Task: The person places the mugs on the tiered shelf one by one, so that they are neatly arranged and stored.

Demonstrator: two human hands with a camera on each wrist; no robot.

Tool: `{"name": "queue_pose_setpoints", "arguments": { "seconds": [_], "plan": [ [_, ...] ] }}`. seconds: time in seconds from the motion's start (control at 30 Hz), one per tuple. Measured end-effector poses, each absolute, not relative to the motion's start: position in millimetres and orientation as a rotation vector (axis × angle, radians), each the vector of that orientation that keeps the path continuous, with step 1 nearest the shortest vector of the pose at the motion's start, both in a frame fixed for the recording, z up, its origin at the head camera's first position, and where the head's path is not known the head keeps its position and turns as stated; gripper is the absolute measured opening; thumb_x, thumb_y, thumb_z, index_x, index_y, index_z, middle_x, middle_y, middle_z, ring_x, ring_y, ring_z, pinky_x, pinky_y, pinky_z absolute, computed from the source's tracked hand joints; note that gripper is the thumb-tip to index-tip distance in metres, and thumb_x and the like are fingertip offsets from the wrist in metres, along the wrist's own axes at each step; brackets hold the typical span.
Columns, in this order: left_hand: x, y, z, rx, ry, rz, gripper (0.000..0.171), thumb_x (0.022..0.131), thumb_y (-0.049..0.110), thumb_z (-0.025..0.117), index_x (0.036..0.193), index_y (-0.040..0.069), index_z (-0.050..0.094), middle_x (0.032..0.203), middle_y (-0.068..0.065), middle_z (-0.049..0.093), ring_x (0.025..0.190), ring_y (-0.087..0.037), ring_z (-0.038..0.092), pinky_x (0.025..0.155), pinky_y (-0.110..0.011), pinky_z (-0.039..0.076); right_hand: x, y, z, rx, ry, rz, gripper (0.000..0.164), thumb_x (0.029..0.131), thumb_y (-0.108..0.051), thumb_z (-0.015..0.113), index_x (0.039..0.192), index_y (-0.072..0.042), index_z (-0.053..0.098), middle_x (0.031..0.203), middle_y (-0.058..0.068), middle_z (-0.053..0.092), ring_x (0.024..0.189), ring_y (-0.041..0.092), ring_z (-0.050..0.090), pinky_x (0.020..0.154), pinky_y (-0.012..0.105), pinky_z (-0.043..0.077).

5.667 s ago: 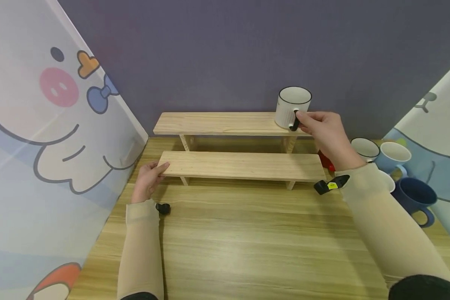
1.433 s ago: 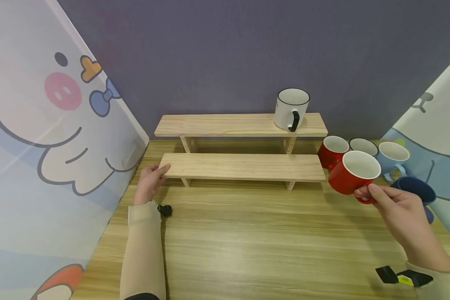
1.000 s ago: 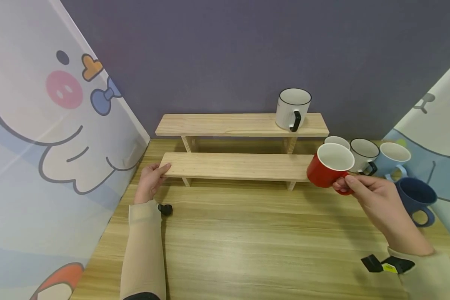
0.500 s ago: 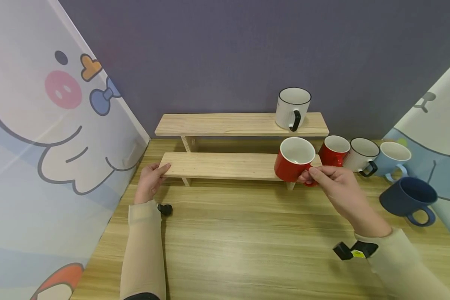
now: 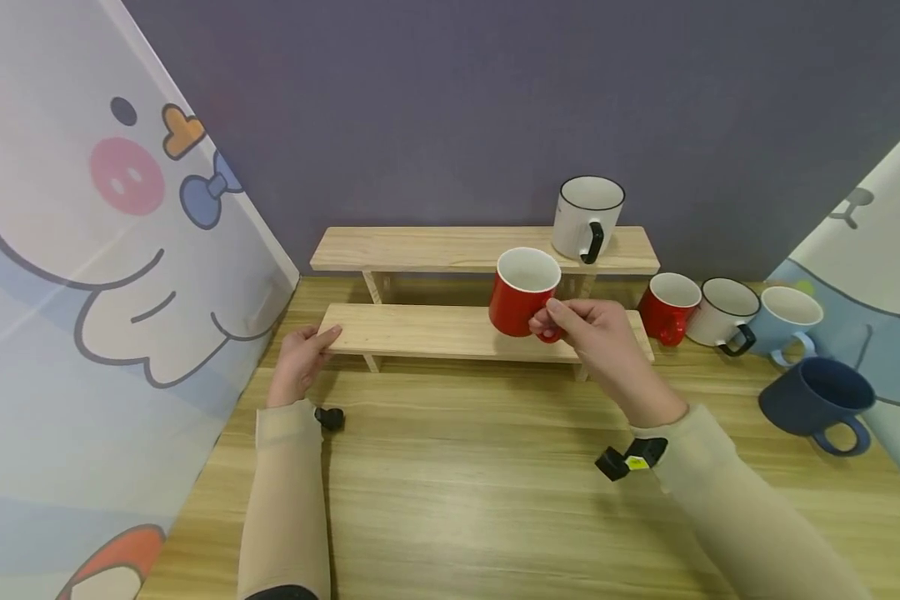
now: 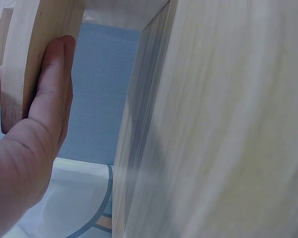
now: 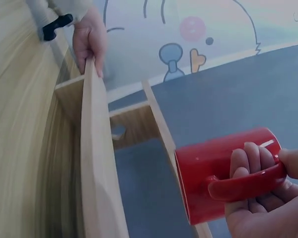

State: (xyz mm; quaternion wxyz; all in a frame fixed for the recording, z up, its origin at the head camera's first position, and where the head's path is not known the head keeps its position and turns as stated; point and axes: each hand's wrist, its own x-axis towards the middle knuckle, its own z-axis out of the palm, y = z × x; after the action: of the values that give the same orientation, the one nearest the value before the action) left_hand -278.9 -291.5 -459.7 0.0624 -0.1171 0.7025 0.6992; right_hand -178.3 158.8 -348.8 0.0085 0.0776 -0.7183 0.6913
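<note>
Behind the red mug (image 5: 521,296), the lower shelf (image 5: 420,330) is part-hidden.

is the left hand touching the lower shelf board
Touching. The left wrist view shows the left hand gripping the lower shelf board, its fingers laid against the underside.

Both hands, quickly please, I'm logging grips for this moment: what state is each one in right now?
Left hand: closed, pinching the left end of the lower shelf.
Right hand: closed, holding a red mug by its handle.
</note>
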Motion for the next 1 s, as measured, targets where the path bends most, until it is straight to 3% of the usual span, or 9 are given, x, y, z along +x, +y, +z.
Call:
{"name": "queue_pose_setpoints", "arguments": {
  "seconds": [0.17, 0.33, 0.57, 1.0],
  "plan": [
    [-276.9, -290.5, -456.8, -0.387, 2.117, 2.093, 0.062, 0.099, 0.03, 0.072, 0.14, -0.007, 0.045, 0.097, -0.006, 0.059, 0.061, -0.007, 0.049, 0.058, -0.023, 0.047, -194.6, 136.8, -337.4, 0.219, -2.176, 2.214, 0.037, 0.105, -0.023, 0.063, 0.107, 0.013, 0.069, 0.098, 0.016, 0.073, 0.094, 0.026, 0.067, 0.087, 0.032, 0.054],
    [-277.9, -290.8, -456.5, -0.381, 2.108, 2.106, 0.064, 0.098, 0.029, 0.073, 0.141, -0.008, 0.043, 0.097, -0.005, 0.058, 0.067, -0.008, 0.053, 0.066, -0.024, 0.051, -212.2, 119.4, -325.2, 0.165, -2.098, 2.235, 0.032, 0.104, -0.02, 0.064, 0.109, 0.011, 0.071, 0.096, 0.014, 0.073, 0.094, 0.025, 0.067, 0.089, 0.034, 0.053],
    [-280.6, -291.5, -458.9, -0.388, 2.128, 2.105, 0.057, 0.098, 0.029, 0.073, 0.135, -0.006, 0.048, 0.096, -0.006, 0.059, 0.066, -0.007, 0.053, 0.065, -0.024, 0.05, -238.8, 97.1, -311.5, 0.058, -1.971, 2.248, 0.026, 0.103, -0.017, 0.066, 0.102, 0.008, 0.073, 0.093, 0.014, 0.072, 0.09, 0.025, 0.066, 0.09, 0.035, 0.051],
    [-279.6, -290.9, -454.7, -0.362, 2.129, 2.083, 0.058, 0.099, 0.028, 0.072, 0.136, -0.008, 0.046, 0.091, -0.005, 0.057, 0.062, -0.008, 0.049, 0.063, -0.025, 0.05, -282.3, 62.6, -310.5, -0.144, -1.932, 2.159, 0.029, 0.103, -0.022, 0.066, 0.103, 0.005, 0.075, 0.097, 0.014, 0.072, 0.091, 0.021, 0.067, 0.087, 0.03, 0.054]
  ]
}}
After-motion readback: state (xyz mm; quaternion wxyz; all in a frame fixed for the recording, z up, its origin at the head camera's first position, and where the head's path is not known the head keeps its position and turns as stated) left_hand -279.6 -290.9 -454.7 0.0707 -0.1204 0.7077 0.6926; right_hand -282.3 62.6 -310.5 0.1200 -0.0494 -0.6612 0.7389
